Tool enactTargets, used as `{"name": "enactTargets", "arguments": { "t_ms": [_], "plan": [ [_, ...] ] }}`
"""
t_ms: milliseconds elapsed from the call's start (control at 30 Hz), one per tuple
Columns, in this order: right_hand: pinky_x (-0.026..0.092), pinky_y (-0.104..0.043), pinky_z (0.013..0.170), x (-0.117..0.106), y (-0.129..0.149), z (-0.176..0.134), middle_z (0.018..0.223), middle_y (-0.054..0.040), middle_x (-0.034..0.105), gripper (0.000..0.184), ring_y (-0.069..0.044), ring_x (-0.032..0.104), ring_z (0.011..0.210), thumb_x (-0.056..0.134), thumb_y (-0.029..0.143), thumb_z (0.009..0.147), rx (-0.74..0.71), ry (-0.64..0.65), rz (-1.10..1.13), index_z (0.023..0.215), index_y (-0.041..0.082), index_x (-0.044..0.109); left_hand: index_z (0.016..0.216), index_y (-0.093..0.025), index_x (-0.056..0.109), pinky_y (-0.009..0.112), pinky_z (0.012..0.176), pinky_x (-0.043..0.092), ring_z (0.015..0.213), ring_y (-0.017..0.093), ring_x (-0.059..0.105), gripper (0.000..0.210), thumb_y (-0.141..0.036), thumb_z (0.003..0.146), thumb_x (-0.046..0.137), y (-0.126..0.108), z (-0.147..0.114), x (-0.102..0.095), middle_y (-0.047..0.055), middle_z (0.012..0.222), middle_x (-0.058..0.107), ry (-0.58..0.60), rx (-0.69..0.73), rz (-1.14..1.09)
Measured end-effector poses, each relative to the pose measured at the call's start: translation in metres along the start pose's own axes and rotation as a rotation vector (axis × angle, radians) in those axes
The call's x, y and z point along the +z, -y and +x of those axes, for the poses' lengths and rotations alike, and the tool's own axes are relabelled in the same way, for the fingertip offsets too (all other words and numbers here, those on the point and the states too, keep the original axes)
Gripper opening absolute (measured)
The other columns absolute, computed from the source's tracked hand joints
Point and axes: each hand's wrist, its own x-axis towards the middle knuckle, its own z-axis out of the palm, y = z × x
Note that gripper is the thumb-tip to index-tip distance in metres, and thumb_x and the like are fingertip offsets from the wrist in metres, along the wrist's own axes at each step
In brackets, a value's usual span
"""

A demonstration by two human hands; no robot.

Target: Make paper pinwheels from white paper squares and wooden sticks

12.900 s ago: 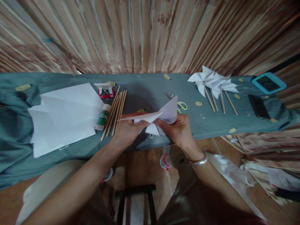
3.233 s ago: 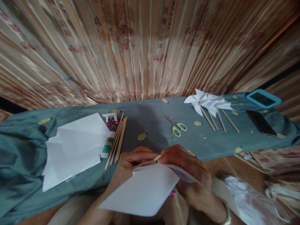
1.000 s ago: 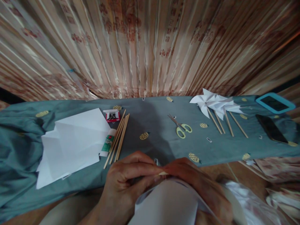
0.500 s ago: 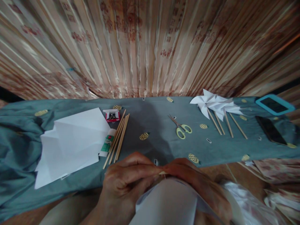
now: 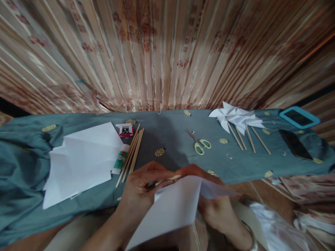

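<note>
My left hand (image 5: 141,188) is closed around a thin wooden stick (image 5: 171,179), whose pale end shows near the fingertips. A white paper pinwheel (image 5: 175,209) hangs between both hands, one blade spread toward me. Behind that paper, my right hand (image 5: 214,209) is closed on it, fingertips meeting those of the left beside the stick's end. The pinwheel's centre is hidden by fingers and paper. Just beyond my left hand lie several loose wooden sticks (image 5: 134,150) and a green and white glue stick (image 5: 120,161).
A stack of white paper (image 5: 83,164) lies left, near a small red box of pins (image 5: 126,130). Scissors (image 5: 198,142) lie mid-table. Several finished pinwheels (image 5: 237,116) rest to the right, beside a dark phone (image 5: 295,144) and a blue-framed device (image 5: 299,117). A curtain (image 5: 167,55) hangs behind.
Both hands have risen slightly, and the paper has turned, its blade now slanting down to the left. More of the wooden stick shows at my left fingers. The camera view has shifted a little.
</note>
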Motion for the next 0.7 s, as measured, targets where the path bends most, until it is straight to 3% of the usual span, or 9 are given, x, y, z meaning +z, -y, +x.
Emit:
{"name": "enactTargets", "arguments": {
  "t_ms": [100, 200, 433, 700],
  "plan": [
    [0.054, -0.024, 0.062, -0.003, -0.012, 0.006, 0.088, -0.0046, 0.073, 0.019, -0.016, 0.068, 0.073, 0.057, 0.032, 0.089, 0.129, 0.005, 0.125, 0.101, 0.020, 0.067, 0.087, -0.019, 0.078, 0.019, 0.058, 0.047, 0.069, 0.014, 0.065, 0.018, -0.022, 0.071, 0.070, 0.013, 0.002, 0.000, 0.004, 0.079, 0.073, 0.073, -0.155, -0.045],
    [0.054, -0.026, 0.065, -0.002, -0.026, 0.012, 0.085, -0.0051, 0.073, 0.020, -0.017, 0.067, 0.076, 0.062, 0.036, 0.085, 0.175, 0.012, 0.152, 0.091, 0.018, 0.069, 0.078, -0.017, 0.076, 0.020, 0.055, 0.045, 0.064, 0.015, 0.061, 0.018, -0.026, 0.075, 0.061, 0.028, 0.002, 0.001, 0.003, 0.073, 0.071, 0.167, -0.225, 0.003],
    [0.046, -0.026, 0.054, 0.004, -0.054, 0.020, 0.070, -0.0032, 0.066, 0.033, -0.015, 0.056, 0.061, 0.070, 0.049, 0.072, 0.425, 0.035, 0.186, 0.076, 0.016, 0.066, 0.059, -0.017, 0.069, 0.024, 0.059, 0.045, 0.061, 0.016, 0.059, 0.030, -0.030, 0.078, 0.050, 0.048, 0.003, 0.003, 0.001, 0.059, 0.067, 0.200, -0.179, 0.167],
    [0.037, -0.023, 0.050, 0.003, -0.056, 0.020, 0.058, 0.0025, 0.054, 0.032, -0.010, 0.046, 0.054, 0.070, 0.046, 0.070, 0.435, 0.112, 0.214, 0.066, 0.016, 0.061, 0.057, -0.015, 0.067, 0.025, 0.061, 0.046, 0.067, 0.019, 0.061, 0.025, -0.024, 0.071, 0.048, 0.047, -0.001, 0.007, 0.004, 0.066, 0.069, 0.172, -0.176, 0.167]
  ]
}}
